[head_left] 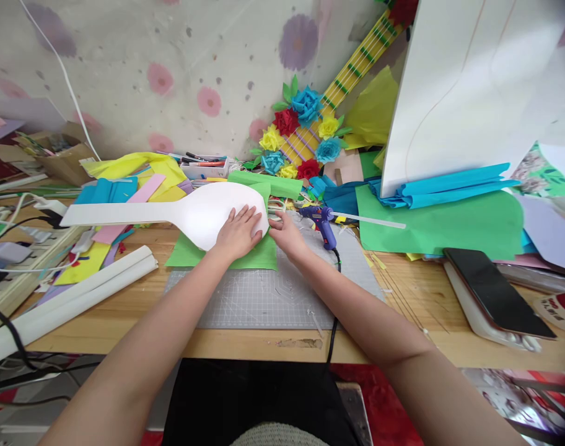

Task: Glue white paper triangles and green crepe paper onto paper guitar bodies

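Observation:
A white guitar-shaped cutout (203,210) lies with its long neck to the left, on top of a green paper sheet (245,259). My left hand (238,234) rests flat on the cutout's rounded right end, its fingers spread. Right at that end's edge is my right hand (286,232), its fingers bent in close to the rim and the green paper. What its fingertips pinch is too small to make out. Just right of it, a purple glue gun (324,226) with a long glue stick (368,220) lies on the grey cutting mat (264,303).
Behind leans a yellow paper guitar (342,80) with paper flowers. A white board (473,93) stands at right, behind blue paper (450,186) and green paper (440,229). A phone (496,288) lies front right. White rolled paper (78,300) and power strips (26,272) occupy the left.

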Demonstrator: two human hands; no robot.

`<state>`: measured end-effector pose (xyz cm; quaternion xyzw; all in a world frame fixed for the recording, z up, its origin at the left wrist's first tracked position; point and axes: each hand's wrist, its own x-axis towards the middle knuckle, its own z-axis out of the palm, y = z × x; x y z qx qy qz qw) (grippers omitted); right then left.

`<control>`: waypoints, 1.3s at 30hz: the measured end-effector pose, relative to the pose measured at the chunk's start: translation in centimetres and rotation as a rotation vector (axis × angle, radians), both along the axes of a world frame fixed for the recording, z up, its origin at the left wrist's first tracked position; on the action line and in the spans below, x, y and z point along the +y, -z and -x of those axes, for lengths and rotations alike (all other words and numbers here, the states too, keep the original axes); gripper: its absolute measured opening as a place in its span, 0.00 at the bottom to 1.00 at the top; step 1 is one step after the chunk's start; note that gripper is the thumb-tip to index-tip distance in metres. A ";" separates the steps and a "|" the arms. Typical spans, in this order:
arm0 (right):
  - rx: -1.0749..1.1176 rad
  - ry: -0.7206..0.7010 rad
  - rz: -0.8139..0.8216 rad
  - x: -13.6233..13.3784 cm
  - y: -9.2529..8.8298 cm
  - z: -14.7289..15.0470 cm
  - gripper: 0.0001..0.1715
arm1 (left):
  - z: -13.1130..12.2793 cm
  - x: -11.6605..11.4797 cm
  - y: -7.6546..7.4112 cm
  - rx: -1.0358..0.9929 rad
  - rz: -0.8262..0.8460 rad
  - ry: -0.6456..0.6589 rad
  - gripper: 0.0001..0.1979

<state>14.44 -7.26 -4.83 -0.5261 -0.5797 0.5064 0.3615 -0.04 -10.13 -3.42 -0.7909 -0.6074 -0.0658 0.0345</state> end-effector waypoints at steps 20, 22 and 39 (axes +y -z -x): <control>-0.010 -0.124 -0.207 1.7 1.3 0.3 0.52 | 0.1 -0.4 0.1 0.022 -0.038 0.028 0.28; -0.029 -0.123 -0.243 1.2 1.0 0.1 0.51 | 0.1 -0.4 0.1 0.023 -0.034 0.032 0.28; 0.230 -0.131 -0.060 2.9 -0.4 1.5 0.57 | 0.3 -0.4 0.3 0.015 -0.052 0.054 0.27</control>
